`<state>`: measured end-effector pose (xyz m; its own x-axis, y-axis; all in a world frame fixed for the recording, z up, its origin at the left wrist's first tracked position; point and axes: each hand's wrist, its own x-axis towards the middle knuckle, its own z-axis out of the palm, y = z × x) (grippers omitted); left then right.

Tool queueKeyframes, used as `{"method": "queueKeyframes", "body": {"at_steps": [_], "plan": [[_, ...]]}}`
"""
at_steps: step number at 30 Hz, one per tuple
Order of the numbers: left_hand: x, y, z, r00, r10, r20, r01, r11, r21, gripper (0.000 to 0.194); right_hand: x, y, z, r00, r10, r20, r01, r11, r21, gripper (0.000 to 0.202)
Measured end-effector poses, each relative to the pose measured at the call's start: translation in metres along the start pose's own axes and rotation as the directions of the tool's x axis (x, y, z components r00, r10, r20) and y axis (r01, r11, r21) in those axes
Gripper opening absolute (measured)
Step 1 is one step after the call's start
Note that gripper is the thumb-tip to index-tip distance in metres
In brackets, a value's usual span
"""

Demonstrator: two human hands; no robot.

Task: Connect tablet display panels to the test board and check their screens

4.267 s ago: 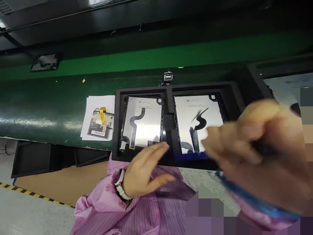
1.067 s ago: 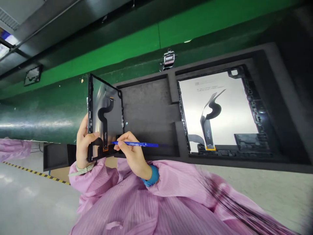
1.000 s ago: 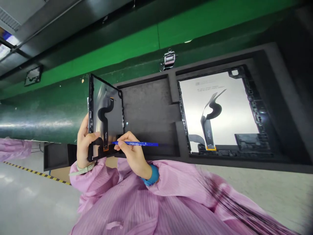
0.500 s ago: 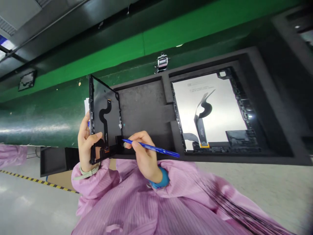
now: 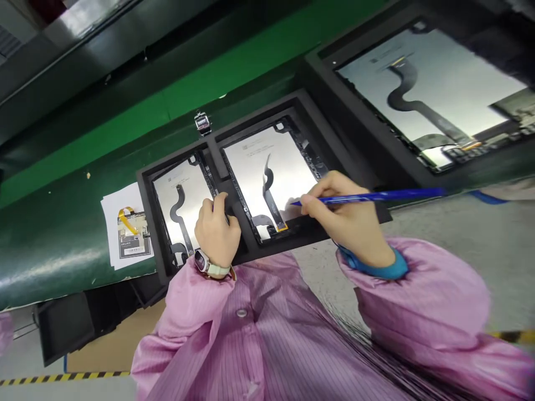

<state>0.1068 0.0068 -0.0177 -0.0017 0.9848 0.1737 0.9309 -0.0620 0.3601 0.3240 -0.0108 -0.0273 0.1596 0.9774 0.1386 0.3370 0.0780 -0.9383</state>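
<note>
We had the bench (image 5: 62, 239) beneath a black tray (image 5: 215, 159), whose two compartments held the left panel (image 5: 192, 197) and the middle panel (image 5: 288, 172). Our right hand (image 5: 346, 223) pinched a blue pen (image 5: 401, 195); our left hand (image 5: 218, 234) lay over the left panel's inner edge, fingers bent, and we could not tell whether it gripped. We judged the step to be pen work at the middle panel. The next move called, we thought, for a steady tip, kept off the ribbon (image 5: 272, 205).
</note>
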Motion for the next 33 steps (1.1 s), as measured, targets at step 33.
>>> {"method": "queueKeyframes", "body": {"at_steps": [33], "plan": [[-0.011,0.018,-0.003,0.945,0.208,0.251,-0.265,0.939,0.22,0.031,0.032,0.001,0.004,0.991,0.133,-0.004,-0.1,0.726,-0.68,0.033]]}}
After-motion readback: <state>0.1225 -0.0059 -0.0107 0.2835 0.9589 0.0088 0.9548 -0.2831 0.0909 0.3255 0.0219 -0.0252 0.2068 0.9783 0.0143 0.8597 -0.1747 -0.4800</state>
